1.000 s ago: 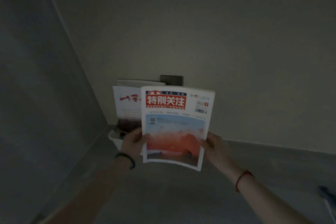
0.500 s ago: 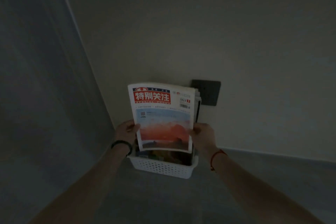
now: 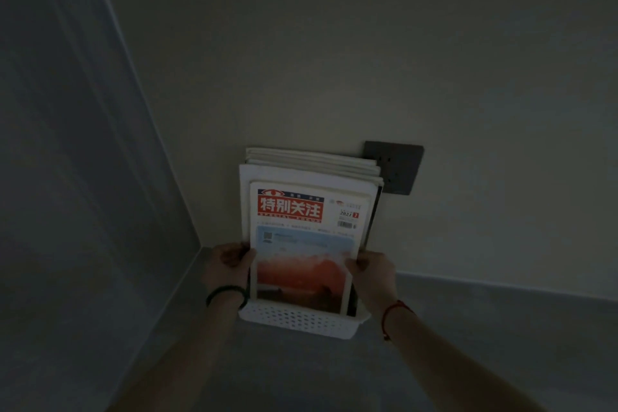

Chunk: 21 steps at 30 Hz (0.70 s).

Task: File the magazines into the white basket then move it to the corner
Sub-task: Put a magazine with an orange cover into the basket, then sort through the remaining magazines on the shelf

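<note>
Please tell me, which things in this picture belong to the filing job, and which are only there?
Part of the job:
- front magazine, gripped at its side edges by the left hand and right hand
- upright magazines behind it
- white basket holding them

Only there:
- dark wall plate
- black wristband
- red wrist cord

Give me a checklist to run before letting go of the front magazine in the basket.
1. Front magazine lower edge inside white basket: ok.
2. Magazine upright, in front of the other magazines: ok.
3. Left hand and right hand each gripping a side edge: ok.
4. Magazine resting on the basket bottom: cannot tell.
5. Basket sitting near the wall corner: ok.
</note>
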Tool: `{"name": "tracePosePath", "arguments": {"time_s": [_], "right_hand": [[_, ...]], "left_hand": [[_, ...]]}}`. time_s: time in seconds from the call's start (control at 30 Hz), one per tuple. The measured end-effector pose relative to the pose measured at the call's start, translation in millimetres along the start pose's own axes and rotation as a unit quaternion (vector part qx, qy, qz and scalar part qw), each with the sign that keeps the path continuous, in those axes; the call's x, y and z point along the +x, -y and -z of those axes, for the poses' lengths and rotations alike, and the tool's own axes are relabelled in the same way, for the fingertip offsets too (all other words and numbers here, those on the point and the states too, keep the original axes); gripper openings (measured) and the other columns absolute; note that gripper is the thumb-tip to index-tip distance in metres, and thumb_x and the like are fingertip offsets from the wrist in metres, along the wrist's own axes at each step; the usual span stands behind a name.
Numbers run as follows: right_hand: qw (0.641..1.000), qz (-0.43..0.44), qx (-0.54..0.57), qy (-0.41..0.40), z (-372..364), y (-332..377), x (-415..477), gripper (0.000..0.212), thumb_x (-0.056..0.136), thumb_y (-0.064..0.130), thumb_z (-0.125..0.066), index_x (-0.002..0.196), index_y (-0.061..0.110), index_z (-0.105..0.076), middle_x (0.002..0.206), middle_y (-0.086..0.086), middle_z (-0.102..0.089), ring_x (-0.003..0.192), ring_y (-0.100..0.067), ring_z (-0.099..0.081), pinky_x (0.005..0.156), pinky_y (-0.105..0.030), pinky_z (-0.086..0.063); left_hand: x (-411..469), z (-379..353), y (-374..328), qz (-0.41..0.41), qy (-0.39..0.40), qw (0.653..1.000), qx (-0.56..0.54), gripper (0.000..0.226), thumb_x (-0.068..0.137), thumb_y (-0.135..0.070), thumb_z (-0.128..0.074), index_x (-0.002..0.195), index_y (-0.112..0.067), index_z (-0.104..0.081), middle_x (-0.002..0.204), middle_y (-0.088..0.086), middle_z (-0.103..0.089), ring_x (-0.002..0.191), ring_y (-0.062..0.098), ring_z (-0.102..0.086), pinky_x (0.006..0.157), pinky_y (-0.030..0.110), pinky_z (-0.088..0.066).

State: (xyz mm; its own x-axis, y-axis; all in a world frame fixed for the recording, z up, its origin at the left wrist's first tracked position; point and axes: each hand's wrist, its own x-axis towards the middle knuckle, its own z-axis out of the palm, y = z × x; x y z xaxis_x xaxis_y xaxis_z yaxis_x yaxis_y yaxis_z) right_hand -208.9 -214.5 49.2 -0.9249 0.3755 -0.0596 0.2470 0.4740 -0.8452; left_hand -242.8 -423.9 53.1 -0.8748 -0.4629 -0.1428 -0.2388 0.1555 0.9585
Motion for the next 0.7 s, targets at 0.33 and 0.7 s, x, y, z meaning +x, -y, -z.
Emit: {"name": "tracePosePath", "arguments": {"time_s": [0.33,0.7], "right_hand": [[0.991,-0.005,0.104,-0.078,85,-84,-77,0.021,0.080,-0.006,-0.056,0.096,0.005,-0.066,0.079,-0.001,-0.064,0.062,-0.008,-0.059,0.054,-0.006,-0.046],[0.945,-0.172,0.144,-0.240,304,-273,-198,0.021,0.080,-0.013,-0.054,0.100,-0.009,-0.059,0.069,-0.006,-0.058,0.072,-0.025,-0.057,0.067,-0.033,-0.046]], "left_hand": [[-96,-20,-3,-0.107,0.120,0.986,0.034,0.010,0.080,-0.007,-0.064,0.085,-0.007,-0.055,0.094,0.018,-0.065,0.088,0.031,-0.060,0.086,0.045,-0.050],[-312,-190,49,-0.014,0.414,0.909,0.039,0.017,0.086,-0.006,-0.057,0.102,-0.006,-0.057,0.085,0.009,-0.060,0.077,0.022,-0.055,0.054,0.021,-0.047]]}}
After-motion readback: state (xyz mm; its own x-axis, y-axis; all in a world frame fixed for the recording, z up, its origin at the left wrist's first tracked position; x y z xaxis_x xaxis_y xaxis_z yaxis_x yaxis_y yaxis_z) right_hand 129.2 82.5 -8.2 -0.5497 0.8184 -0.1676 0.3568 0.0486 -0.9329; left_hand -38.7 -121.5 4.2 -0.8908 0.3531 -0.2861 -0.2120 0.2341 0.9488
